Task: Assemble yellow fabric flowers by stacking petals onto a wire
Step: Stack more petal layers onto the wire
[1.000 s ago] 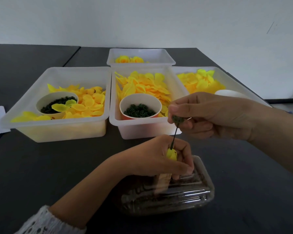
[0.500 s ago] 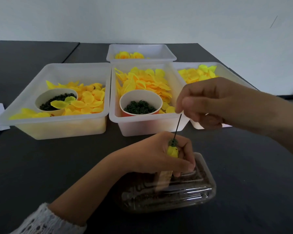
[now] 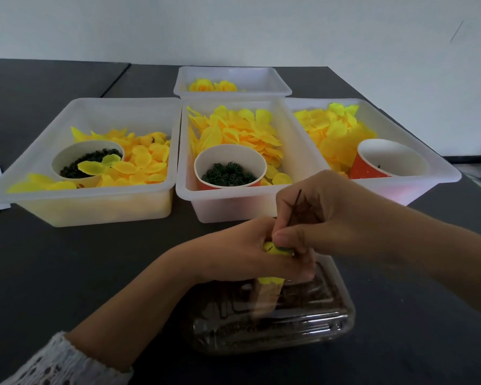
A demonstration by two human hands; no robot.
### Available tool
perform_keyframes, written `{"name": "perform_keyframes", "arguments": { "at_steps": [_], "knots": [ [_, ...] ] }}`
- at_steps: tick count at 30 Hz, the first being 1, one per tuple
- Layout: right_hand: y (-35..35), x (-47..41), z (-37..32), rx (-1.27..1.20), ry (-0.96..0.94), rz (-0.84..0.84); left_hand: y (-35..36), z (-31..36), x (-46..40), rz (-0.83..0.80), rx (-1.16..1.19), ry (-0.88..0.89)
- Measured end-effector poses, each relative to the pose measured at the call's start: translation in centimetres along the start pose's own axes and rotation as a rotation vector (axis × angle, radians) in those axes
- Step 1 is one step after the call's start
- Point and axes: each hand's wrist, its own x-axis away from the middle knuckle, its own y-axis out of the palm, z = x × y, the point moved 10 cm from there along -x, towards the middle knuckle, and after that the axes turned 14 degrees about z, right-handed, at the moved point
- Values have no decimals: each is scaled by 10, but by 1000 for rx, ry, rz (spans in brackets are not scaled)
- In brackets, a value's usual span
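Note:
My left hand [image 3: 242, 254] grips a small yellow fabric flower [image 3: 272, 249] at the table's front centre, with a thin dark wire [image 3: 295, 207] standing up out of it. My right hand [image 3: 325, 218] is down against the left one, its thumb and fingers pinching a small green ring piece [image 3: 283, 249] on the wire at the top of the flower. More of the yellow fabric shows under my left fingers. The wire's lower part is hidden inside my hands.
Three white bins [image 3: 175, 187] of yellow petals stand behind my hands, each holding a paper cup: left cup [image 3: 64, 157], middle cup [image 3: 206, 159] of green rings, right cup [image 3: 364, 165]. A fourth bin [image 3: 233, 93] holds finished flowers. A clear plastic box [image 3: 267, 326] lies under my hands.
My right hand slid the green piece down the wire from its top to the flower and now meets my left hand. The left hand stayed over the clear box.

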Motion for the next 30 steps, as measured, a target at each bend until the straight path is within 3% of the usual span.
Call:
{"name": "perform_keyframes", "arguments": {
  "at_steps": [12,14,18,20,22,24,25,30],
  "knots": [
    [9,6,9,-54,26,29,3,-6,-3,-18,-8,-48],
    [11,5,15,-102,91,-44,7,-3,-2,-30,19,-43],
    [6,3,6,-78,164,-446,4,2,0,18,-59,-27],
    [-26,-31,-5,-34,96,-329,-2,-4,-1,53,-171,-52],
    [-68,-82,-7,103,-1,-19,-2,-8,0,50,-206,-90],
    [-91,-129,8,413,-61,243,-2,-6,0,52,-208,-90],
    [-90,-148,20,593,-61,284,-2,-6,0,53,-209,-87],
    [-59,-196,95,1199,47,139,-4,-9,-1,43,-242,-81]
  ]
}}
